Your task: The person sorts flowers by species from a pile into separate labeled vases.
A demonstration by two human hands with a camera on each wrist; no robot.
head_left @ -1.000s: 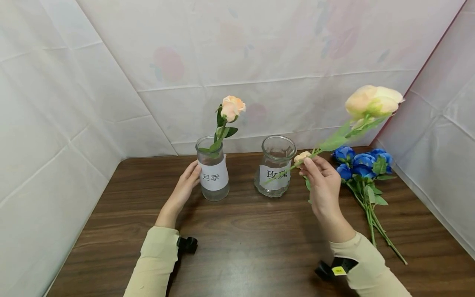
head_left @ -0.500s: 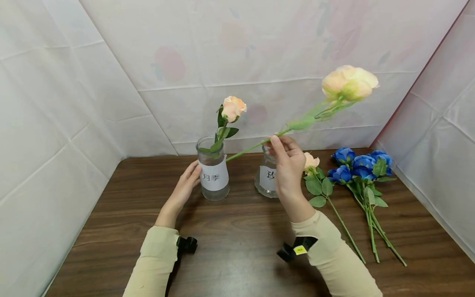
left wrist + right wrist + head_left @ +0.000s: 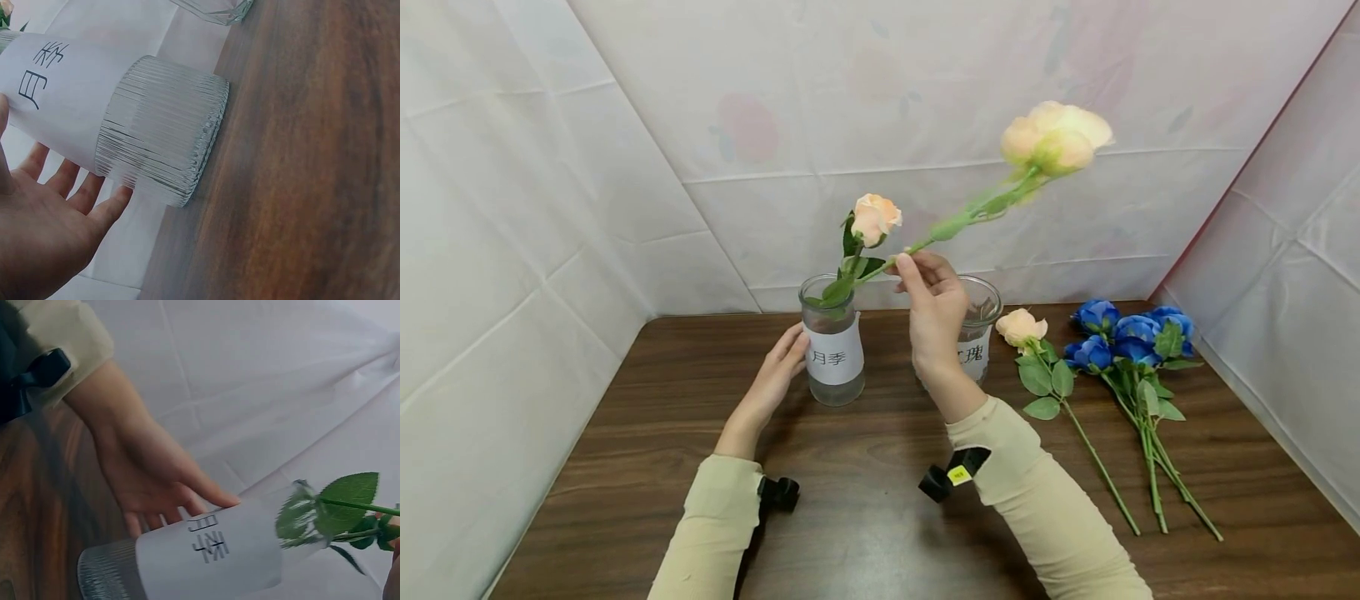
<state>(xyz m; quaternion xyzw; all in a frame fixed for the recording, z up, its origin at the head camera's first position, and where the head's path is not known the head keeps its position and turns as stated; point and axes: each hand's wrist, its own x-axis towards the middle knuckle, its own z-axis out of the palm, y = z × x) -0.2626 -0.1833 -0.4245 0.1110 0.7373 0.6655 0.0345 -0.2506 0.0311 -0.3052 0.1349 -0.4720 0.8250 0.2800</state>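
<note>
Head view: left hand [image 3: 769, 377] cups labelled vase [image 3: 833, 346] standing near far edge of tabletop [image 3: 865, 508], thumb in front, fingers behind. Short peach rose [image 3: 874, 221] leans rightward inside. Right hand [image 3: 938, 312] pinches stem of large pale flower [image 3: 1054, 140], bloom up and rightward, lower end at vase mouth; cannot tell if inside. Second vase [image 3: 979, 337] partly behind right hand. Loose peach flower [image 3: 1022, 329] lies beside blue flowers [image 3: 1137, 337] toward far right corner.
</note>
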